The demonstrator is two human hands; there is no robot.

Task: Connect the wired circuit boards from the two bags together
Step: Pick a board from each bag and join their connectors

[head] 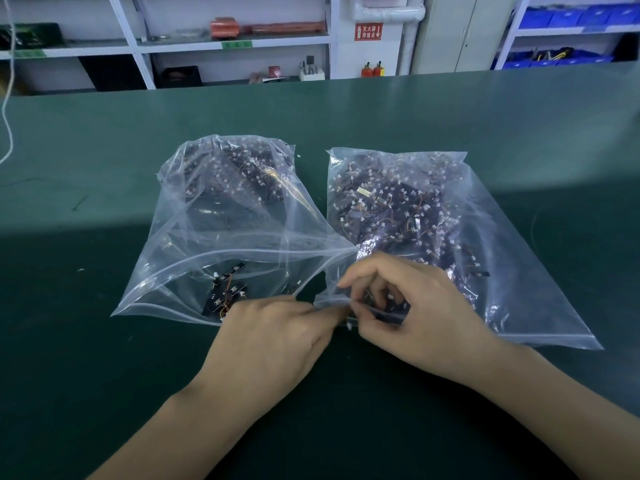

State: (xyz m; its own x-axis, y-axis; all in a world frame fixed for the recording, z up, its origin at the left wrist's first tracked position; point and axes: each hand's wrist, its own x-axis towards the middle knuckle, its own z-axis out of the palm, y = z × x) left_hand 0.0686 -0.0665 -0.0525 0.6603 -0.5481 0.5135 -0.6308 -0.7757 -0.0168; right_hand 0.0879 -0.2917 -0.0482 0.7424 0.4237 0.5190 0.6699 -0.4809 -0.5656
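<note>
Two clear zip bags lie side by side on the green table, both full of small black circuit boards with thin wires and white connectors. The left bag [221, 216] gapes open toward me, with a few loose boards [225, 292] near its mouth. The right bag [450, 216] lies flatter. My left hand [277, 334] and my right hand [408, 306] meet at the near left corner of the right bag. Both pinch the bag's zip edge [341, 301], the right hand's fingers curled over it. A small board shows dimly under the right fingers.
The green table [104, 341] stretches wide on all sides of the bags. A white cord [7, 109] hangs at the far left. Behind the table's far edge stand white shelves [235, 43] with boxes and blue bins [571, 15].
</note>
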